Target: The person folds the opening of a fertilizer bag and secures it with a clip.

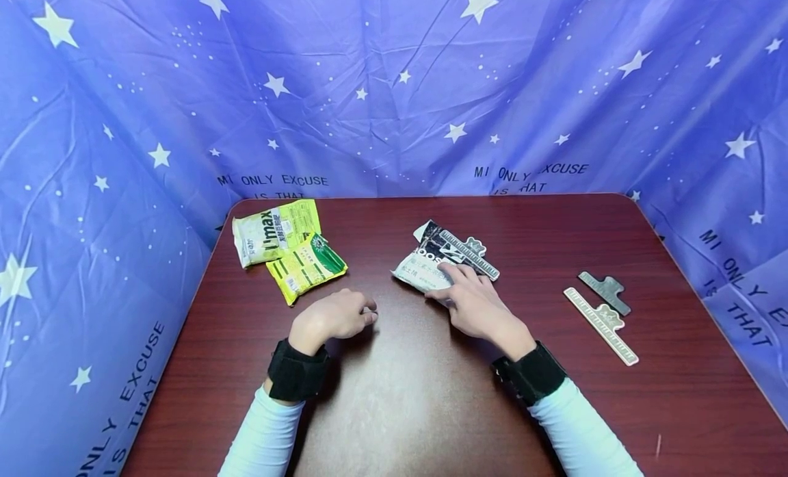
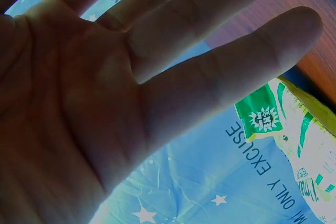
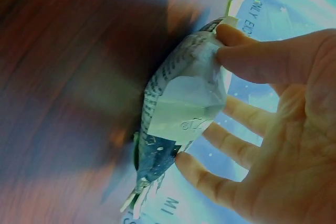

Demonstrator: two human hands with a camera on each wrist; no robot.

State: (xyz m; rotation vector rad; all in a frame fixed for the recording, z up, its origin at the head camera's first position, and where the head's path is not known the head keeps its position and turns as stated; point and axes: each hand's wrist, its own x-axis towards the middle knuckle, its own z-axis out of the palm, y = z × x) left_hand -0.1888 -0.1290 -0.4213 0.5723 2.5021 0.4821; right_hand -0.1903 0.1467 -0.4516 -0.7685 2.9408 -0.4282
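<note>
My right hand (image 1: 483, 306) rests on top of a black and white packet (image 1: 421, 268), its fingers spread across the upper face. In the right wrist view the thumb and fingertips touch the plump packet (image 3: 184, 93). A ruler-shaped clip (image 1: 470, 255) sits along this packet's right end. My left hand (image 1: 335, 314) hovers low over the table with loosely bent fingers and holds nothing. Nearest to it lies a yellow and green packet (image 1: 308, 268), which overlaps a white and yellow-green packet (image 1: 280, 230) lettered "Umax". The left wrist view shows the left palm (image 2: 68, 98) with fingers extended.
On the right side of the table (image 1: 394, 408) lie two more clips, a dark grey one (image 1: 605, 292) and a pale ruler-shaped one (image 1: 601, 325). A blue curtain (image 1: 369, 121) with white stars hangs around the back and sides.
</note>
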